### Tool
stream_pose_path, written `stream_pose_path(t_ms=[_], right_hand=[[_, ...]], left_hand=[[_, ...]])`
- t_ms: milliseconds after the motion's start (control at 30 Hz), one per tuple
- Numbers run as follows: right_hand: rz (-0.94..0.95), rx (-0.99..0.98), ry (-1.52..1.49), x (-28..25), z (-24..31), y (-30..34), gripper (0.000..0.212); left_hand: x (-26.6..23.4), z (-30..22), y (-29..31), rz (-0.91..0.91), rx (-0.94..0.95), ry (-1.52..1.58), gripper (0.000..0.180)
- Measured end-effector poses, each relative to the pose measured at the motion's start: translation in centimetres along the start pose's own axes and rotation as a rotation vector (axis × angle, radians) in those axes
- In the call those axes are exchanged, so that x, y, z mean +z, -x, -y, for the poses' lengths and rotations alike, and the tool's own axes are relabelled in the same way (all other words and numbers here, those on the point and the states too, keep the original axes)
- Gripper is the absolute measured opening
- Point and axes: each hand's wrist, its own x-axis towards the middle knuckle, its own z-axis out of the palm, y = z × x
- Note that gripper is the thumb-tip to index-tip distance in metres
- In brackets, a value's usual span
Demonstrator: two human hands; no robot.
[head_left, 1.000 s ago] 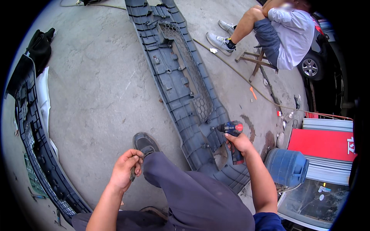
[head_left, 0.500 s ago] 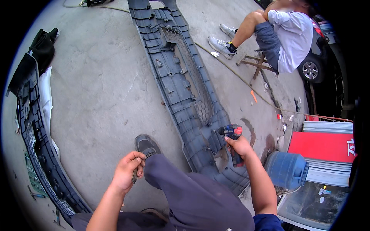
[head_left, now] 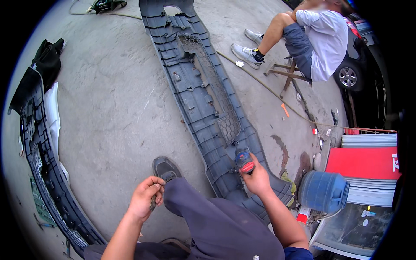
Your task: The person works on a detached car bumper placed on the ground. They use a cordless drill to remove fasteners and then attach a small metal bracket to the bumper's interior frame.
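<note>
The right hand (head_left: 258,177) holds a drill (head_left: 245,162) over the bumper (head_left: 200,124); toward nine o'clock, the left hand (head_left: 144,197) pinches a dark piece (head_left: 153,203).

The left forearm (head_left: 121,235) slants away from the near side, left grip (head_left: 145,198) curled, thumb against fingers; the right forearm (head_left: 284,222) angles leftward, right grip (head_left: 256,178) clasped, slightly farther.
</note>
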Motion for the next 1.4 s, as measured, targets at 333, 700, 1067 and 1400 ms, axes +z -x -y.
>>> stream_pose_path(t_ms=[333,700,1067,1400], right_hand=[[0.145,-0.307,-0.197,9.4,-0.5,-0.6,0.076],[-0.196,-0.118,0.181,9.4,-3.2,-14.5,0.038],[-0.423,-0.118,0.099,12.6,-2.8,-11.1,0.021],[-0.382,-0.152,0.146,12.8,-3.3,-10.8,0.015]], left_hand=[[0.4,-0.5,-0.4,-0.022,0.013,-0.037,0.014],[0.8,-0.9,-1.0,-0.03,-0.009,-0.038,0.015],[0.5,-0.6,-0.2,-0.016,-0.073,-0.05,0.013],[1.8,0.2,0.2,-0.016,-0.096,-0.028,0.021]])
